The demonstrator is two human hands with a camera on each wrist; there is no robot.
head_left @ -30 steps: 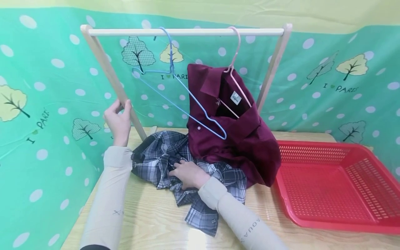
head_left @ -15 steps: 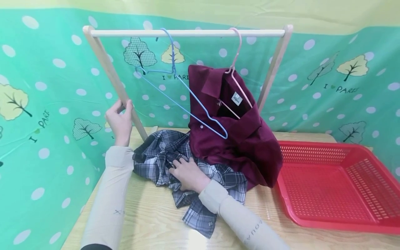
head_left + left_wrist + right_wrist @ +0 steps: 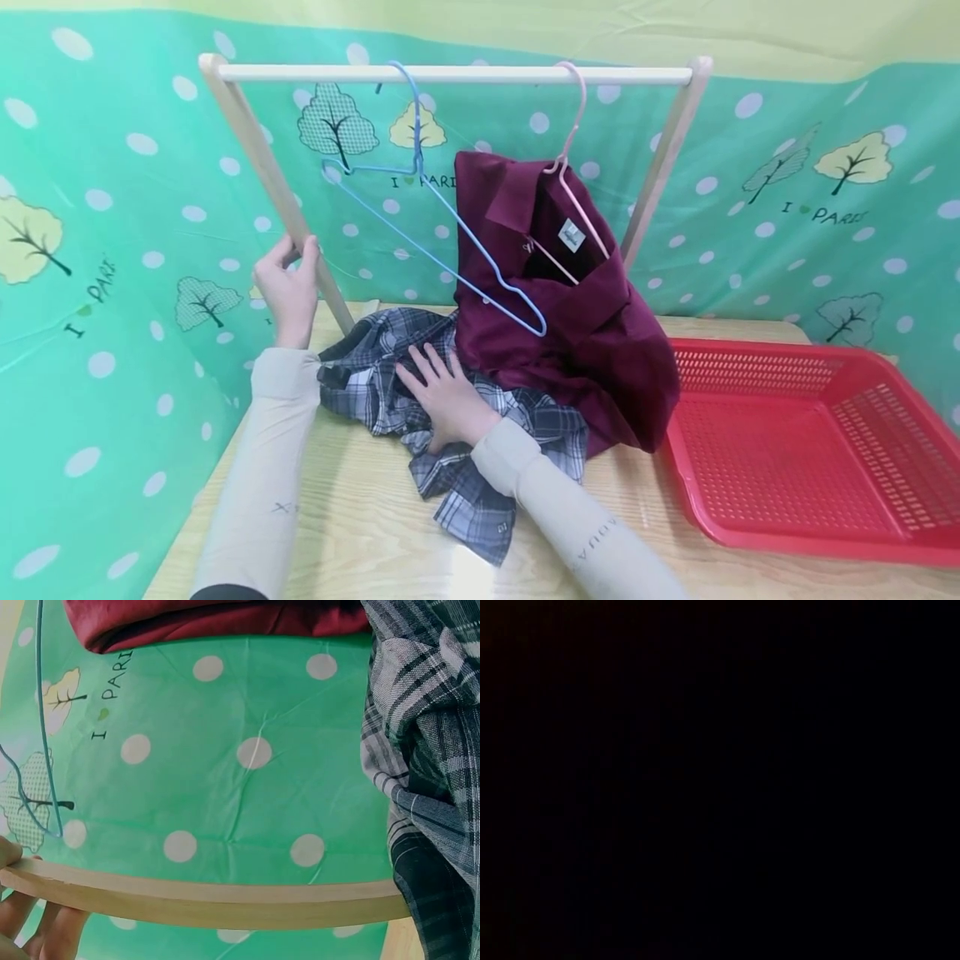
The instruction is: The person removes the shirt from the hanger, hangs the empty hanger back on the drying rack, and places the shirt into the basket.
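My left hand (image 3: 288,287) grips the left wooden post (image 3: 225,904) of a clothes rack, thumb on one side and fingers on the other. With fingers spread, my right hand (image 3: 450,400) rests on a crumpled plaid shirt (image 3: 382,342) on the table. A bare blue hanger (image 3: 472,287) hangs from the white rail (image 3: 487,74), tilted down to the right. Beside it a maroon shirt (image 3: 510,333) drapes on a pink hanger (image 3: 577,117), its lower part bunched over the plaid shirt. The right wrist view is almost wholly black.
A red plastic basket (image 3: 795,546) stands on the wooden table (image 3: 360,533) at the right, close against the maroon shirt. A green patterned cloth (image 3: 787,267) hangs behind the rack and along the left side.
My right hand has gone from curled fingers in the plaid shirt to spread fingers, shifting slightly up. The shirt's lower edge has shifted a little. My left hand stays on the post.
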